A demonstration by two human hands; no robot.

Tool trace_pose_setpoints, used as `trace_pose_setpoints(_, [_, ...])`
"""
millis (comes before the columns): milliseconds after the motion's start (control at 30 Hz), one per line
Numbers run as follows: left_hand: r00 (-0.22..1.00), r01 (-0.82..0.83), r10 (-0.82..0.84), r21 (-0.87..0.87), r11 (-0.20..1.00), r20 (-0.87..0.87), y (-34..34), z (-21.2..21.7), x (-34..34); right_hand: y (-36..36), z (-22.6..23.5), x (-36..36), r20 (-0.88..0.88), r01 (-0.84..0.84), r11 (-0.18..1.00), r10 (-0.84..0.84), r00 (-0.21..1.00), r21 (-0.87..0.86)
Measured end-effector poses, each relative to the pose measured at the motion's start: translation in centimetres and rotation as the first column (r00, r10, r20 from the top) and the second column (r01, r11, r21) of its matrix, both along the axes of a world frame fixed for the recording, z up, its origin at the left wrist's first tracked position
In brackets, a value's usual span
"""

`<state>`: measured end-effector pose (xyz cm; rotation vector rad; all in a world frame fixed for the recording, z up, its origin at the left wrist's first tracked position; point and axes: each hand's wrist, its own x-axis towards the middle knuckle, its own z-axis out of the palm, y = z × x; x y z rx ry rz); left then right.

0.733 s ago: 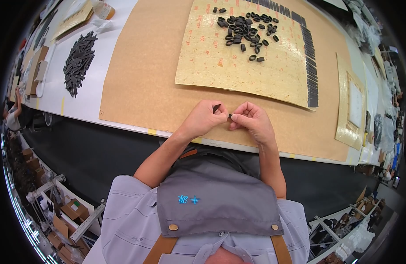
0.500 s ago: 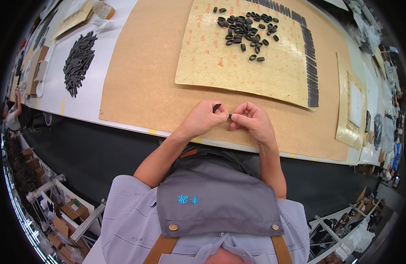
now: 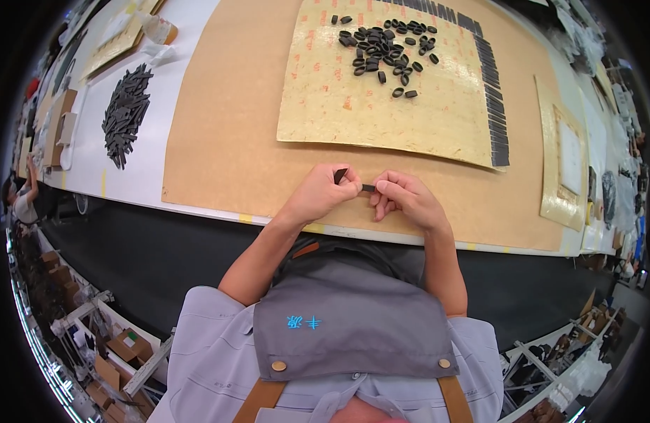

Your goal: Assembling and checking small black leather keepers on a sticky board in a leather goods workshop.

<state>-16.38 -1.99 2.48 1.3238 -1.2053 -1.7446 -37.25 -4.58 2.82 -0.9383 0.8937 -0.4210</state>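
Facing a heap of loose black strips (image 3: pixel 126 116) lying at the upper left of the frame. Pinching a narrow black strip (image 3: pixel 368 187) near the middle with the left hand (image 3: pixel 321 192) — also showing a dark end (image 3: pixel 340 175) above those fingers. Having black rings (image 3: pixel 385 49) scattered over a yellowish board (image 3: pixel 353 123) at upper centre. Clamping the strip's right part with the right hand (image 3: pixel 409 199) — just beside the left. Having flat black pieces (image 3: pixel 493 99) lined along the board's right edge, upper right.

Left head-worn fisheye, upright; looks steeply down, close over apron (image 3: pixel 353 335), toward worktable (image 3: pixel 147 151) beyond.
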Motion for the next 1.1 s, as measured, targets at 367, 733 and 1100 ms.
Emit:
trace_pose_setpoints(367, [0.991,0.105,-0.115,-0.138,0.985,-0.066,0.6,-0.3,-0.5,3.2,-1.8,0.4,-0.153,0.074,0.914,-0.146,0.977,-0.399])
trace_pose_setpoints(733, [0.972,0.081,-0.123,-0.211,0.974,-0.198,0.7,-1.0,0.5,2.2,0.8,2.2,-0.145,-0.155,0.960,0.124,0.982,-0.234])
trace_pose_setpoints(1100, [0.871,-0.035,-0.017,-0.096,0.995,-0.491,1.8,-1.5,0.2,-4.2,4.1,2.8,-0.218,0.155,0.572,-0.528,0.821,-0.805])
